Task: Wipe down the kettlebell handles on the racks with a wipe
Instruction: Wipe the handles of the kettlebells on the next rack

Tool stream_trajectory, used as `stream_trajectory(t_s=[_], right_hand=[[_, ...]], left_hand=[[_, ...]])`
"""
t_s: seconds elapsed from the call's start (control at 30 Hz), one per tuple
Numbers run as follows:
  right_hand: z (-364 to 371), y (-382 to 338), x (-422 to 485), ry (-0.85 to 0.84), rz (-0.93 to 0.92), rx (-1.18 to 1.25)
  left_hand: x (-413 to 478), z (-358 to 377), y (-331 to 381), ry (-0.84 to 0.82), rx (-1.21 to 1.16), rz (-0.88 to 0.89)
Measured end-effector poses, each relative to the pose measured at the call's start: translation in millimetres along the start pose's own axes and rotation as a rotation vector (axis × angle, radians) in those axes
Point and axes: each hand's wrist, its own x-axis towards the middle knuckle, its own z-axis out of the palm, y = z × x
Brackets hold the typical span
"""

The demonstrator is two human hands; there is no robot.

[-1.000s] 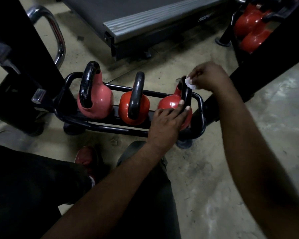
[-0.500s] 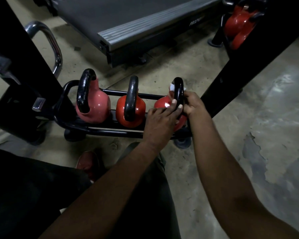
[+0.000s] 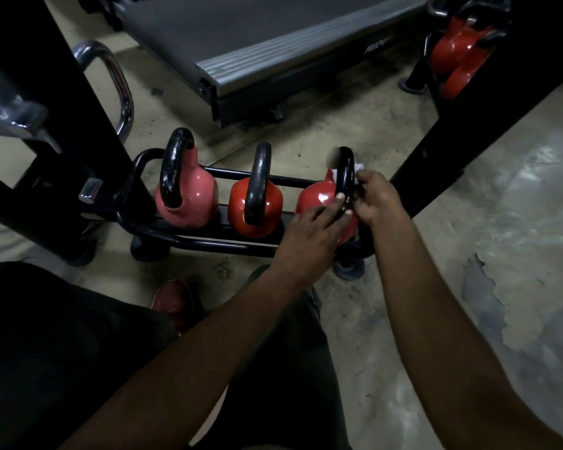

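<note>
On rack (image 3: 208, 243) | right hand (image 3: 376, 198) pinching wipe (image 3: 359, 166), now lower on handle (image 3: 344, 170) | left hand (image 3: 309, 232) flat

Dim, underexposed view, pale light lay mostly on the floor (image 3: 517, 222) right of the fingers (image 3: 338, 198), small glare spot on the kettlebell (image 3: 319, 196) just left of them, chrome bar (image 3: 124, 92) far left gleamed, wipe (image 3: 358, 166) beyond them smeared by blur, foreground below them sank into black, straight edges bowed toward the corners
</note>
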Motion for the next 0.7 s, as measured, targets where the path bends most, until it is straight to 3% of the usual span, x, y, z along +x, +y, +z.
stream_trajectory(t_s=[0.13,0.23,0.3,0.4,0.47,0.57,0.7], right_hand=[[-18.5,-6.4,-20.0,0.06,-0.482,-0.632],[6.4,-38.1,-18.9,-0.069,-0.809,-1.333],[38.6,-55.4,-7.9,-0.149,-0.8,-1.8],[83.1,-60.8,-1.6,-0.171,-0.64,-2.452],[102.2,-52.8,-8.4,-0.272,-0.485,-2.801],[117.2,-45.9,-15.1,-0.396,-0.259,-2.892],[96.7,-62.1,-12.8,-0.5,-0.399,-2.625]], left_hand=[[-21.9,8.7,7.3,-0.051,-0.003,0.072],[-26.8,18.4,13.0,-0.076,0.008,0.043],[-27.0,19.8,16.2,-0.086,-0.003,0.012],[-25.6,17.8,19.8,-0.169,-0.022,-0.018],[-24.1,15.0,20.1,-0.178,-0.046,-0.022],[-23.0,14.1,18.7,-0.121,-0.058,-0.012],[-24.4,16.8,15.3,-0.096,-0.07,-0.032]])
